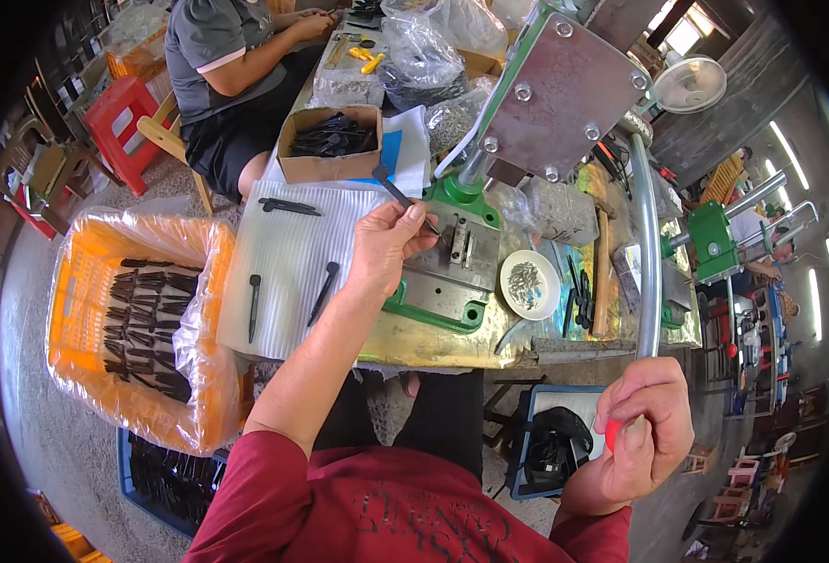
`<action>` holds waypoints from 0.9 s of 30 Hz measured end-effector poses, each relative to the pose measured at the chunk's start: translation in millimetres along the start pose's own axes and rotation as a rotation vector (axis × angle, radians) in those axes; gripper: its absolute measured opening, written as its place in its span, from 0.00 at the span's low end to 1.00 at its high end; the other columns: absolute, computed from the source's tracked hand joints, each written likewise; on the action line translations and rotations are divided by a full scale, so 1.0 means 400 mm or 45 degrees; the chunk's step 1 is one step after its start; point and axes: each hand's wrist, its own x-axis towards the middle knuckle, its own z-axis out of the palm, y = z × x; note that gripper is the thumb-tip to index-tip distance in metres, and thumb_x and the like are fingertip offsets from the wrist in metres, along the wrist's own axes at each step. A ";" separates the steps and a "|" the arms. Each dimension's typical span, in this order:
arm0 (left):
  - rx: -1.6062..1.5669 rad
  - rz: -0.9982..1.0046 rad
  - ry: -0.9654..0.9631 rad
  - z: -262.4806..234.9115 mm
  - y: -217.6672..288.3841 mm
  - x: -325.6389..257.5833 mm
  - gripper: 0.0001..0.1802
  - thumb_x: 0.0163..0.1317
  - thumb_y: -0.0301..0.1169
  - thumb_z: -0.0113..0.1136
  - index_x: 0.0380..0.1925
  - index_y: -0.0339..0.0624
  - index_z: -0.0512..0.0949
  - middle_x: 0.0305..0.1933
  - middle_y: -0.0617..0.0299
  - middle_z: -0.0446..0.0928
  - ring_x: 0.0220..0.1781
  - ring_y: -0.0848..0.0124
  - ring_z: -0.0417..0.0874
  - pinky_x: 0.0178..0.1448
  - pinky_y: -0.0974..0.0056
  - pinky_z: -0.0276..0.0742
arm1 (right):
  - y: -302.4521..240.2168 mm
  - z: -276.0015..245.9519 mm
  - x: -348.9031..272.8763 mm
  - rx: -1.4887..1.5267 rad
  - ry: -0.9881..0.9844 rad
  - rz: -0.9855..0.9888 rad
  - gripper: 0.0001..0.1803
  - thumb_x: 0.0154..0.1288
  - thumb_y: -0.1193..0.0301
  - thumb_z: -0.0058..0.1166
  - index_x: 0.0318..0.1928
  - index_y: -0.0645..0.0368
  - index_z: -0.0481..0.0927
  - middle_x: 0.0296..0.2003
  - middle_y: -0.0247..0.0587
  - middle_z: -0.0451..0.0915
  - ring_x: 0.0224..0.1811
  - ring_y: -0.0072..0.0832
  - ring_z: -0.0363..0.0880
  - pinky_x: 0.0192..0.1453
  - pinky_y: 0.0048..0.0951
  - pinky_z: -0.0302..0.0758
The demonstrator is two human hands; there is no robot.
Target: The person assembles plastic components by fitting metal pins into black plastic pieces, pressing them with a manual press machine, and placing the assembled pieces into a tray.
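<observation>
Pinched in the fingers of my left hand [384, 244] is a slim black plastic part with a round head [394, 190]. Its lower end reaches to the small metal fixture [461, 240] on the green press [473, 192]; whether it sits in the fixture is hard to see. My right hand [647, 432] wraps round the red knob [611, 433] at the end of the press's long metal lever [649, 244]. A white bowl [554, 293] of small metal pins stands right of the fixture. Similar black parts [324, 293] lie on the white foam sheet [288, 251].
A cardboard box [330, 169] of black parts stands behind the sheet. To the left is an orange crate [79, 272] lined with plastic, holding rows of black parts. A hammer [603, 272] lies at right. Another person [232, 75] sits at the far left.
</observation>
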 end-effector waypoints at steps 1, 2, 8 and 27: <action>-0.003 0.000 0.013 0.001 0.003 -0.006 0.07 0.56 0.31 0.51 0.29 0.38 0.73 0.29 0.60 0.74 0.25 0.76 0.74 0.33 0.73 0.74 | 0.000 0.001 0.001 0.034 -0.003 0.003 0.17 0.52 0.58 0.50 0.21 0.61 0.69 0.23 0.42 0.69 0.17 0.22 0.66 0.20 0.21 0.63; 0.000 0.003 0.014 0.001 0.004 -0.011 0.07 0.56 0.31 0.51 0.29 0.38 0.73 0.29 0.60 0.74 0.25 0.76 0.74 0.33 0.73 0.74 | 0.001 0.001 0.000 0.038 -0.003 0.002 0.17 0.52 0.58 0.50 0.21 0.61 0.69 0.23 0.42 0.69 0.17 0.22 0.66 0.20 0.21 0.63; -0.058 0.080 -0.001 0.004 0.005 -0.034 0.08 0.56 0.30 0.51 0.31 0.37 0.72 0.30 0.59 0.74 0.27 0.76 0.75 0.33 0.73 0.74 | 0.000 0.001 0.001 0.106 -0.028 0.013 0.19 0.51 0.57 0.51 0.21 0.61 0.69 0.24 0.42 0.68 0.17 0.21 0.65 0.20 0.20 0.63; -0.279 0.273 0.100 -0.012 0.037 -0.121 0.08 0.56 0.29 0.51 0.32 0.36 0.71 0.32 0.56 0.74 0.28 0.70 0.76 0.32 0.72 0.74 | 0.010 0.002 0.002 0.223 -0.040 -0.028 0.16 0.51 0.60 0.52 0.23 0.61 0.68 0.25 0.42 0.67 0.16 0.20 0.66 0.20 0.19 0.63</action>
